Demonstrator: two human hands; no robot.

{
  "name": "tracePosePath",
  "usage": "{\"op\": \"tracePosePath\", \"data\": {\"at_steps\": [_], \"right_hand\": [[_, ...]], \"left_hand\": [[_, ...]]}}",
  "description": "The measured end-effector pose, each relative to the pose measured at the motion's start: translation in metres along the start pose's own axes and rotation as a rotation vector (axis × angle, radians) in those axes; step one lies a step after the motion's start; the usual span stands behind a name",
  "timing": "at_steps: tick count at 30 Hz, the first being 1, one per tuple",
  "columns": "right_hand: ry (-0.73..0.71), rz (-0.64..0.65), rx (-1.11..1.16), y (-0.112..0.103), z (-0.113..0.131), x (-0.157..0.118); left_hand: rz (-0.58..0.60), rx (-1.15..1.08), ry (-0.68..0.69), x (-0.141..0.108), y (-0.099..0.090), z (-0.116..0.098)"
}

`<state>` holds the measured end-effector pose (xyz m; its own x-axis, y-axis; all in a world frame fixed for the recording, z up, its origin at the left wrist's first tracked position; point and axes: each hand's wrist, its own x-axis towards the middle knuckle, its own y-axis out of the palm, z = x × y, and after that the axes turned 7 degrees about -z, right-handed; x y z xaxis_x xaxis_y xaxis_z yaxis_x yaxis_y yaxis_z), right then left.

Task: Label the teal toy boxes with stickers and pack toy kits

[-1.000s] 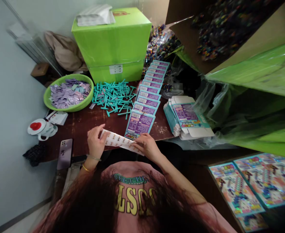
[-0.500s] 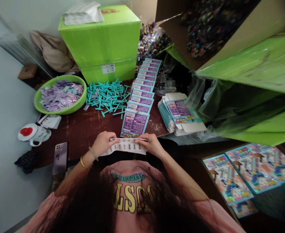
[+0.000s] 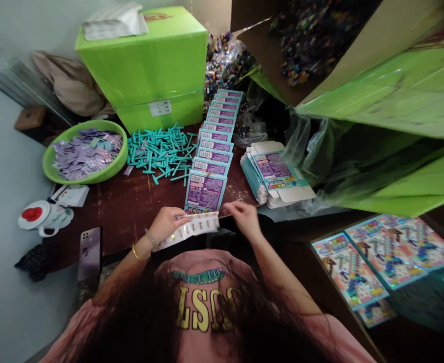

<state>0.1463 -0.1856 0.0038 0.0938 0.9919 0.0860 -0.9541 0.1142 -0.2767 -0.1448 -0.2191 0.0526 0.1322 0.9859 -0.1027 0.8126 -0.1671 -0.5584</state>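
While the left hand [image 3: 164, 224] pinches a sticker strip [image 3: 191, 229], the right hand [image 3: 244, 218] grips its end; peeling seems underway; next needs a steady pull.

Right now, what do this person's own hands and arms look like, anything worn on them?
Both hands are bare, no gloves. The left hand has two bands at the wrist: a thin silver-toned bracelet nearest the hand and a gold-coloured bangle just behind it. The right hand shows no ring or band. Both forearms are uncovered; pink sleeves begin near the shoulders.
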Motion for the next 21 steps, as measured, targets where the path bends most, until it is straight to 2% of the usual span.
{"op": "tracePosePath", "data": {"at_steps": [2,3,4,6,8,10,13,16,18,21], "right_hand": [[0.029,-0.176,-0.030,-0.025,-0.010,0.013],[0.012,-0.205,-0.049,-0.034,-0.012,0.017],[-0.022,-0.188,-0.068,-0.040,-0.010,0.018],[-0.162,-0.028,-0.104,-0.039,0.003,0.015],[-0.367,0.164,-0.148,-0.027,0.022,0.008],[-0.564,0.269,-0.202,-0.013,0.038,0.003],[-0.749,0.291,-0.242,-0.004,0.047,0.001],[-0.847,0.227,-0.292,-0.004,0.045,-0.001],[-0.864,0.201,-0.367,-0.005,0.044,-0.005],[-0.809,0.235,-0.334,-0.007,0.047,-0.012]], "left_hand": [[0.008,-0.003,-0.030,0.000,-0.007,0.000],[0.018,0.000,-0.038,0.001,-0.011,0.000],[0.033,0.003,-0.041,0.002,-0.013,-0.001],[0.067,0.008,-0.033,0.006,-0.014,-0.004],[0.100,-0.002,-0.027,0.011,-0.012,-0.009],[0.128,-0.029,-0.032,0.015,-0.010,-0.012],[0.196,-0.116,-0.111,0.020,-0.009,-0.011],[0.349,-0.259,-0.297,0.022,-0.013,-0.007],[0.425,-0.350,-0.404,0.023,-0.015,-0.002],[0.427,-0.392,-0.461,0.026,-0.015,0.005]]}}
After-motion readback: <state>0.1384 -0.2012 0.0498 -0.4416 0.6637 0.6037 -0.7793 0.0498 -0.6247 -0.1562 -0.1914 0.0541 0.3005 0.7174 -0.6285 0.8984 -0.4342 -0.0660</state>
